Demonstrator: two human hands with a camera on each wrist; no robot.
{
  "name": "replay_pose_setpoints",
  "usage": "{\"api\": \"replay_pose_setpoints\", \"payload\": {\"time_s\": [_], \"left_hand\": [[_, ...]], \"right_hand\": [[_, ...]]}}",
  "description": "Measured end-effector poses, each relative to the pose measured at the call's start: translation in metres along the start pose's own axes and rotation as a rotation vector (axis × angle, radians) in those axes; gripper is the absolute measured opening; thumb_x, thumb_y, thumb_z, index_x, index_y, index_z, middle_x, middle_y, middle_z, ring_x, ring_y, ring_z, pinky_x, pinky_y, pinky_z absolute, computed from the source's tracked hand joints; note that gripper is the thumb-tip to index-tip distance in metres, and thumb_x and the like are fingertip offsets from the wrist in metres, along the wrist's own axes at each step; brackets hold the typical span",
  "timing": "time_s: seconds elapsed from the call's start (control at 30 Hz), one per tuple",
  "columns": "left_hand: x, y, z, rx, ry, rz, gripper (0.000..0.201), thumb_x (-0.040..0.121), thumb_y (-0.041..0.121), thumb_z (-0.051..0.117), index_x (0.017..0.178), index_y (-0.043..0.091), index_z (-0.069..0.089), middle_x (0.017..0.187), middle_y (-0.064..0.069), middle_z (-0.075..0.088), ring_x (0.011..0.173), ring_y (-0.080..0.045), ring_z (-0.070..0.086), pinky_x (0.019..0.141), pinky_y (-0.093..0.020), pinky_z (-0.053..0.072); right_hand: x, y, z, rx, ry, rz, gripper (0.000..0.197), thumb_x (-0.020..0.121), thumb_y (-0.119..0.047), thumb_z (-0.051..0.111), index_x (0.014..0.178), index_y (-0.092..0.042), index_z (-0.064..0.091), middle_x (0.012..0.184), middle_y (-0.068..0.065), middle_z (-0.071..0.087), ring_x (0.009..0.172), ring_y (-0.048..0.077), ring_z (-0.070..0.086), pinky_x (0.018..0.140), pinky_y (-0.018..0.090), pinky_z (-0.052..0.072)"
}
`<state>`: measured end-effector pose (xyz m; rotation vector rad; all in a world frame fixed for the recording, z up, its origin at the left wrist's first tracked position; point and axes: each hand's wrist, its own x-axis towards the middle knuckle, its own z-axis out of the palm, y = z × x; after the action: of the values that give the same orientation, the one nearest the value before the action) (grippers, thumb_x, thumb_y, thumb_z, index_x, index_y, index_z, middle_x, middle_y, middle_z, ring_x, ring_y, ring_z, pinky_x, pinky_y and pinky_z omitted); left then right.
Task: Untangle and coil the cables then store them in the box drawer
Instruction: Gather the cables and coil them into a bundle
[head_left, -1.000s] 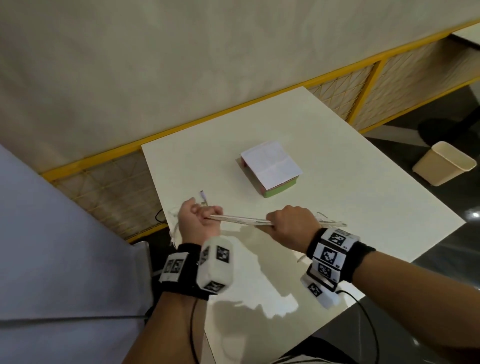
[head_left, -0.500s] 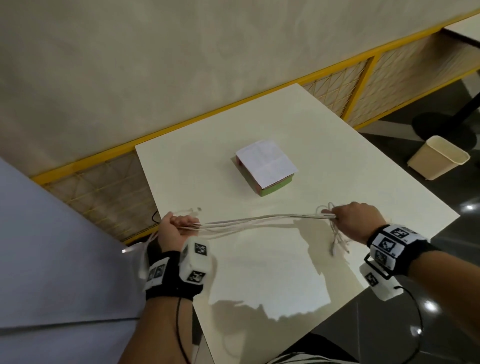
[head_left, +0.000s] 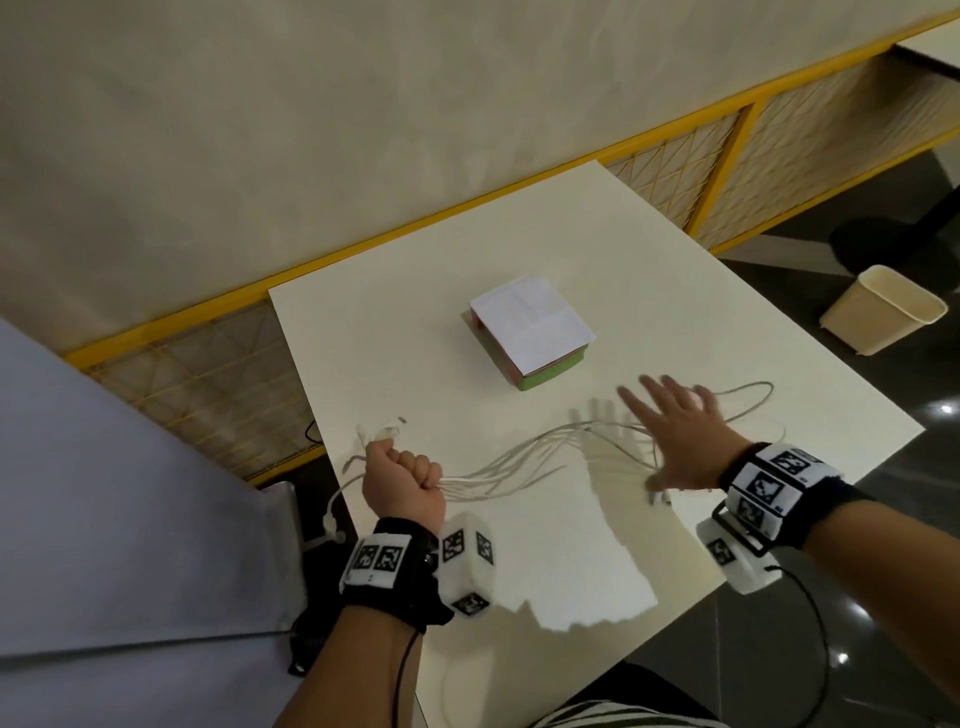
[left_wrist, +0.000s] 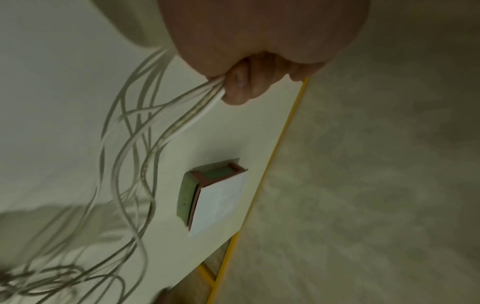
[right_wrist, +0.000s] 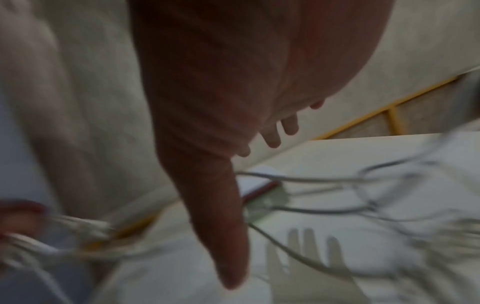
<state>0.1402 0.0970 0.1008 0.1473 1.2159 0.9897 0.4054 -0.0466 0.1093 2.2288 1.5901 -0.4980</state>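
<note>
Fingers (head_left: 415, 462) of my left hand (head_left: 402, 480) are curled into a fist round one end of the cables (head_left: 524, 457), and the left wrist view shows the white strands coming out from under the bent fingertips (left_wrist: 237, 86). A few short ends with plugs stick out of the far side of that fist, near the left edge of the bench (head_left: 649, 291), and another strand loops off over that edge. From the fist the cables fan out to the right across the bench, loose and slack, wavy rather than taut. On the right, my right hand (head_left: 680, 436) is spread wide, its fingers (head_left: 657, 389) straight and apart, holding nothing; it hangs over the far end of the bundle, and I cannot tell whether the palm touches the strands beneath it. Its shadow with splayed fingers lies on the bench just to the left of it. Beyond the hand a big loop of cable lies near the right edge of the bench. Both wrists carry black bands with white marker blocks. Farther back, about mid-bench, sits the box (head_left: 532, 332), white on top with a green and reddish side, apart from the cables and from both hands; in the left wrist view the box (left_wrist: 213, 195) looks closed. On the dark floor to the right stands a cream bin (head_left: 883, 312).
</note>
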Motion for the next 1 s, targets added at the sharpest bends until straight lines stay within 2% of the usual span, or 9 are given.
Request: {"api": "replay_pose_setpoints", "payload": {"time_s": [0.1,0.2,0.27,0.33,0.47,0.6,0.83,0.93,1.0], "left_hand": [[-0.019,-0.018,0.015,0.028,-0.055,0.023,0.038,0.088,0.01,0.039,0.058,0.023,0.019,0.038,0.008,0.015,0.033,-0.011,0.013,0.035,-0.018,0.015],[-0.037,-0.032,0.027,0.045,-0.135,0.038,0.038,0.091,0.01,0.041,0.06,0.022,0.023,0.041,0.008,0.016,0.035,-0.01,0.014,0.037,-0.02,0.017],[-0.042,-0.033,0.028,0.054,-0.182,0.031,0.038,0.092,0.011,0.041,0.06,0.022,0.024,0.042,0.007,0.016,0.038,-0.011,0.015,0.039,-0.022,0.02],[-0.041,-0.029,0.025,0.038,-0.218,-0.004,0.04,0.092,0.011,0.042,0.058,0.022,0.023,0.044,0.006,0.017,0.038,-0.012,0.017,0.043,-0.025,0.022],[-0.031,-0.019,0.014,-0.036,-0.244,-0.138,0.041,0.092,0.014,0.045,0.056,0.019,0.025,0.04,0.006,0.023,0.034,-0.011,0.029,0.054,-0.027,0.032],[-0.008,0.0,0.002,-0.129,-0.19,-0.122,0.045,0.09,0.013,0.053,0.053,0.022,0.027,0.033,0.007,0.025,0.028,-0.007,0.03,0.045,-0.021,0.039],[-0.001,0.0,-0.003,-0.004,-0.173,-0.089,0.057,0.091,0.007,0.046,0.042,0.023,0.023,0.034,0.009,0.014,0.027,-0.008,0.016,0.034,-0.016,0.02],[-0.003,-0.005,-0.005,-0.027,-0.131,-0.079,0.044,0.087,0.0,0.041,0.056,0.021,0.02,0.035,0.009,0.015,0.028,-0.008,0.015,0.034,-0.018,0.02],[-0.005,-0.009,-0.004,-0.047,-0.12,-0.083,0.043,0.087,-0.002,0.04,0.058,0.021,0.019,0.035,0.009,0.016,0.028,-0.008,0.016,0.034,-0.019,0.021]], "right_hand": [[-0.005,-0.064,-0.032,0.176,0.109,-0.301,0.116,0.071,-0.052,0.07,0.149,-0.02,-0.01,0.16,0.007,-0.006,0.147,0.024,-0.006,0.117,0.046,-0.005],[-0.001,-0.127,-0.032,0.362,-0.006,-0.433,0.086,0.085,-0.034,0.059,0.148,-0.005,0.007,0.144,0.017,0.042,0.135,0.029,0.038,0.115,0.042,0.018],[0.002,-0.145,-0.021,0.502,0.025,-0.417,0.046,0.092,-0.019,0.047,0.13,0.002,0.031,0.107,0.023,0.064,0.099,0.039,0.06,0.081,0.037,0.042],[0.0,-0.15,-0.013,0.581,0.092,-0.384,0.024,0.095,-0.014,0.04,0.112,0.002,0.041,0.092,0.026,0.064,0.081,0.041,0.059,0.063,0.033,0.033],[-0.002,-0.146,-0.017,0.465,0.16,-0.335,0.026,0.096,-0.03,0.039,0.098,-0.005,0.048,0.091,0.021,0.065,0.076,0.038,0.057,0.061,0.034,0.034],[-0.007,-0.123,-0.022,0.266,0.104,-0.313,0.042,0.097,-0.045,0.032,0.094,-0.01,0.054,0.09,0.017,0.065,0.08,0.035,0.058,0.063,0.032,0.033],[-0.007,-0.115,-0.021,0.13,0.067,-0.301,0.038,0.098,-0.043,0.03,0.098,-0.011,0.049,0.089,0.016,0.066,0.07,0.032,0.052,0.063,0.032,0.035],[-0.003,-0.115,-0.021,0.137,0.078,-0.289,0.035,0.092,-0.043,0.044,0.107,-0.013,0.048,0.108,0.01,0.065,0.095,0.032,0.061,0.089,0.037,0.043],[-0.003,-0.123,-0.021,0.168,0.126,-0.345,0.058,0.084,-0.045,0.054,0.13,-0.013,0.04,0.132,0.009,0.052,0.124,0.028,0.047,0.113,0.045,0.025]]}}
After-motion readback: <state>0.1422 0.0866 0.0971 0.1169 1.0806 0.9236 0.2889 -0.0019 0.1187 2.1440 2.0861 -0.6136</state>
